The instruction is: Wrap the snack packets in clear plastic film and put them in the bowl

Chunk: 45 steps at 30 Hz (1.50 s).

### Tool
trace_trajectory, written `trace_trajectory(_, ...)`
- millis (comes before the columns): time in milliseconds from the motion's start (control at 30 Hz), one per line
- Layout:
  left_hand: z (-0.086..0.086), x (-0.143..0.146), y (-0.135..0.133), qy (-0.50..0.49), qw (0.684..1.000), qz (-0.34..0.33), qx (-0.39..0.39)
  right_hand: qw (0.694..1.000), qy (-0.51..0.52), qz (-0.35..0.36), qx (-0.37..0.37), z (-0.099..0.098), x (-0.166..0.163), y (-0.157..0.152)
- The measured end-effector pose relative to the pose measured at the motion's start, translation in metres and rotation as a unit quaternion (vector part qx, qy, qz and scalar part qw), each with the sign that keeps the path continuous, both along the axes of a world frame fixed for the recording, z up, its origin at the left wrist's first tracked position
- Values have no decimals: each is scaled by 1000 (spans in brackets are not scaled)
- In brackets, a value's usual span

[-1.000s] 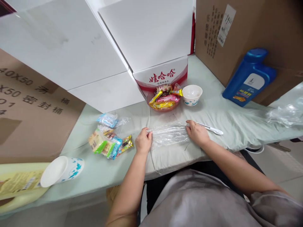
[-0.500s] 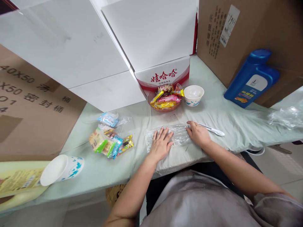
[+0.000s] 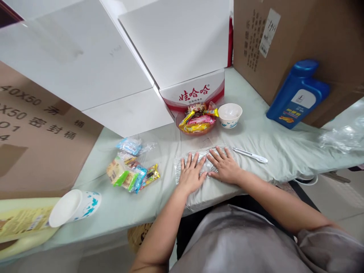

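Note:
A sheet of clear bubble wrap (image 3: 178, 170) lies flat on the cloth-covered table in front of me. My left hand (image 3: 191, 174) rests on its left part, palm down with fingers spread. On the right part lies my right hand (image 3: 225, 166), also flat, its fingers stretched out and the thumbs of both hands almost meeting. The palms hide much of the wrap. Just right of my right hand is a white utility knife (image 3: 250, 154), which neither hand touches.
Behind the wrap stand a bowl of wrapped snacks (image 3: 196, 127) and a paper cup (image 3: 230, 115). Packaged snacks (image 3: 132, 170) and another paper cup (image 3: 75, 206) lie left. A blue bottle (image 3: 298, 94) leans near a cardboard box (image 3: 284, 49). White boxes (image 3: 182, 41) line the back.
My right hand has moved left from the wrap's right edge near the knife and now lies spread flat on it. My left hand stays in nearly the same place.

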<state>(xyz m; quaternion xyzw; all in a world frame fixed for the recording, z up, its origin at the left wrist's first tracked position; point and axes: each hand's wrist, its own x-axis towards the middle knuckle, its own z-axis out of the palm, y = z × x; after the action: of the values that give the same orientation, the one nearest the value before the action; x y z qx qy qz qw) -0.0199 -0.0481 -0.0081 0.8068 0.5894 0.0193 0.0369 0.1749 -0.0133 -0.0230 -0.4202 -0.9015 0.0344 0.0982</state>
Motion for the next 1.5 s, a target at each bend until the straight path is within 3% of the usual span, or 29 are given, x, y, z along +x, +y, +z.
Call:
trace_trajectory(133, -1, -11, 0, 13, 998, 66, -5, 999, -20, -20, -26, 0, 9, 3)
trace_trajectory(267, -4, -44, -12, 20, 995, 98, 10, 999, -16, -40, -24, 7, 36, -1)
trace_trajectory(333, -5, -60, -24, 1, 997, 67, 47, 1000, 8, -18, -6, 8, 51, -9)
trace_trajectory(467, -2, -74, -47, -82, 989, -61, 104, 994, 81, 75, -8, 9, 71, -25)
trace_trajectory(567, 1, -78, -54, -124, 977, -111, 134, 987, 133, 86, 0, 8, 81, -30)
trace_trajectory(767, 2, -87, -55, -158, 966, -118, 169, 983, 158, 89, 32, 11, 95, -26)
trace_trajectory(900, 7, -85, -56, -224, 962, -67, 142, 978, 184, 98, -6, 20, 95, -24)
trace_trajectory(1133, 4, -80, -35, -229, 963, 81, 113, 980, 186, -62, -41, 18, 82, -19)
trace_trajectory(1333, -4, -73, 1, -162, 971, 126, 123, 979, 73, -190, -27, 14, 63, -8)
trace_trajectory(1500, -15, -66, 9, -98, 965, 178, 169, 971, 14, -237, -35, 13, 53, -3)
